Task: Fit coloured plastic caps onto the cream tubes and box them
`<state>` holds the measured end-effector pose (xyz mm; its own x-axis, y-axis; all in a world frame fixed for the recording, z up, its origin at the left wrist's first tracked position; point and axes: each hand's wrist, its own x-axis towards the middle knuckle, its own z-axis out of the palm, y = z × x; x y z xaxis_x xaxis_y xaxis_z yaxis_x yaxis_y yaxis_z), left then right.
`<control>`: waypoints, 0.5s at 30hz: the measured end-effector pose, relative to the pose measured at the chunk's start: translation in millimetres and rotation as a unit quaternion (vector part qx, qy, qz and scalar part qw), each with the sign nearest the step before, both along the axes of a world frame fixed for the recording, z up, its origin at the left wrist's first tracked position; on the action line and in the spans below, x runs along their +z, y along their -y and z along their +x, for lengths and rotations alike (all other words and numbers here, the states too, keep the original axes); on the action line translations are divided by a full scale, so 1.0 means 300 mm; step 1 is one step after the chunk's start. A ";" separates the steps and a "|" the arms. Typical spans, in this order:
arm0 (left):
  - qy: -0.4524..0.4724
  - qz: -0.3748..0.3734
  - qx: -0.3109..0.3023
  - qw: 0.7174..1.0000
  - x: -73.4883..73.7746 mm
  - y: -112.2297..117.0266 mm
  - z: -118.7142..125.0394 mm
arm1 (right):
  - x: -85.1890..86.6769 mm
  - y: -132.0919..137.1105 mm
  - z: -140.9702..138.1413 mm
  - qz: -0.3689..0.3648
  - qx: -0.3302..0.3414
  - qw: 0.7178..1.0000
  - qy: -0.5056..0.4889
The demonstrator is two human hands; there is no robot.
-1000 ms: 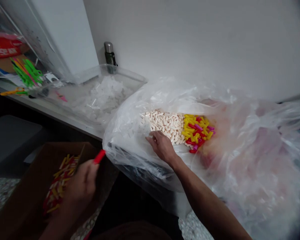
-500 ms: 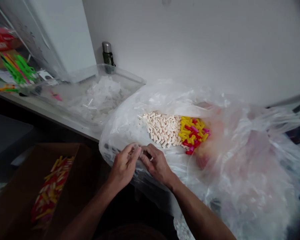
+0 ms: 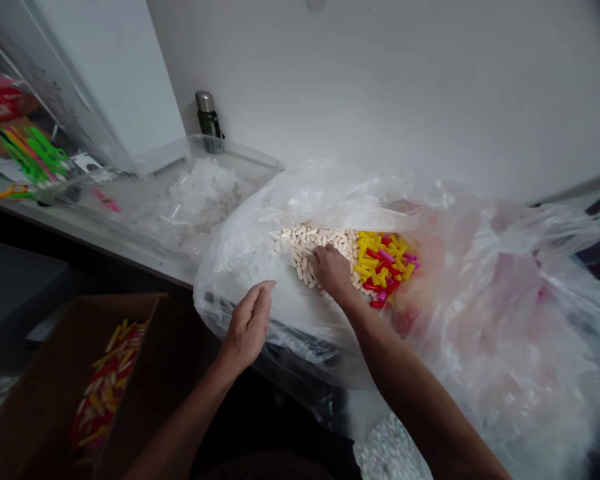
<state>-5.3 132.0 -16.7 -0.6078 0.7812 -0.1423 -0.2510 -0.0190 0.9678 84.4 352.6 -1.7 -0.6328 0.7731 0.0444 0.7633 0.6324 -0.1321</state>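
Observation:
A big clear plastic bag (image 3: 470, 313) lies open on the bench. Inside it sits a heap of small white plastic pieces (image 3: 307, 243) next to a heap of yellow, red and pink pieces (image 3: 383, 261). My right hand (image 3: 333, 270) reaches into the bag and rests on the white pieces, fingers curled down among them. My left hand (image 3: 249, 325) is at the bag's near rim, fingers together and stretched out, nothing visible in it.
A brown cardboard box (image 3: 55, 393) at lower left holds yellow and red pieces (image 3: 105, 380). A clear tub (image 3: 180, 193) with clear scraps stands on the bench, a metal flask (image 3: 207, 120) behind it. Green and orange tools (image 3: 30, 153) lie at far left.
A second ago my left hand held a red piece over the box. It came to the bag's rim beside my right hand, which has now reached back into the white pieces.

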 end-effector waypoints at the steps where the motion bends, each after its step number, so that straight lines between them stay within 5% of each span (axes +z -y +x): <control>1: 0.014 0.007 0.004 1.000 0.003 -0.001 -0.002 | -0.005 0.002 0.004 0.001 0.005 1.000 -0.013; 4: 0.049 0.033 0.006 0.998 0.014 -0.003 -0.012 | 0.006 0.039 0.052 -0.036 0.067 0.990 -0.118; 8: 0.102 0.061 -0.013 0.993 0.019 -0.010 -0.017 | 0.079 0.141 0.135 -0.158 0.221 0.929 -0.252; 11: 0.113 0.059 -0.020 0.992 0.014 -0.018 -0.008 | 0.125 0.205 0.162 -0.183 0.282 0.902 -0.270; 15: 0.088 0.030 -0.053 0.994 0.010 -0.022 0.010 | 0.133 0.249 0.164 -0.157 0.311 0.911 -0.219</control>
<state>-2.2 138.7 -13.5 -0.4921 0.8496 -0.1896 -0.4197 -0.0407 0.9068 133.7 277.9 38.1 -0.9282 0.2881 0.2356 0.1003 0.8033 -0.5871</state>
